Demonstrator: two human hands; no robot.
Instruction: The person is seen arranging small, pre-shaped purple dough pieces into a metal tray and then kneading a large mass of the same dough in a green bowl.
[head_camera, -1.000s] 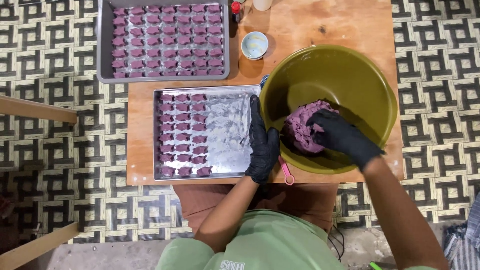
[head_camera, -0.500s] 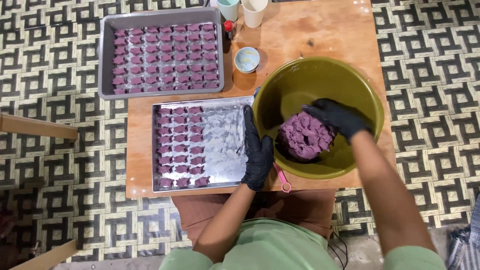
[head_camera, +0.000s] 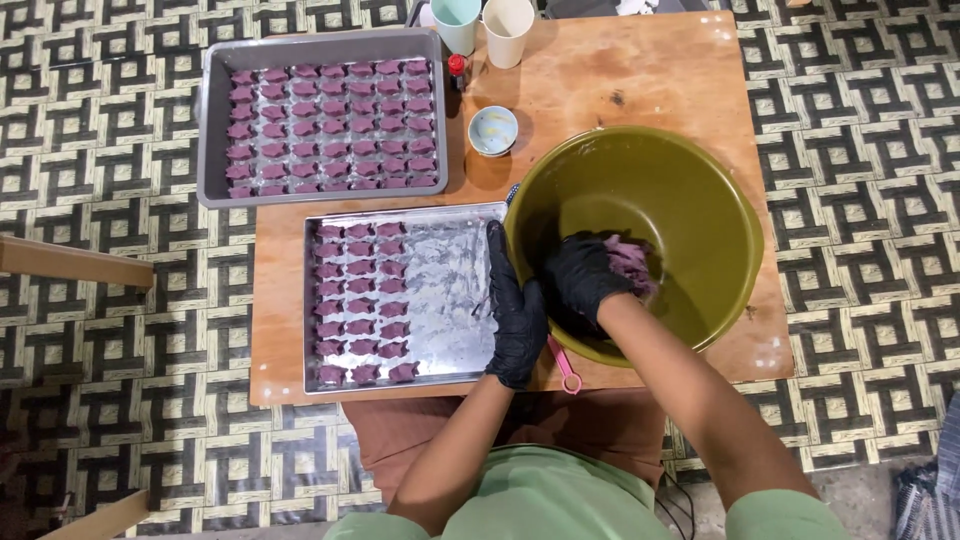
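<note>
Kneading purple dough (head_camera: 630, 262) inside green bowl (head_camera: 700, 215): right hand (head_camera: 585, 280) curled, gripping lump; left hand (head_camera: 517, 315) pressed flat outside bowl's rim, steadying. Best pinch small even portions.

2 black gloves (head_camera: 517, 318), light green short-sleeved shirt (head_camera: 560, 505), brown trousers (head_camera: 600, 425)

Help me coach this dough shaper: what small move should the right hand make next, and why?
Probably pinch off a small piece: the right hand is on the purple dough in the green bowl, the left hand steadies it, and the near tray is half filled.
</note>
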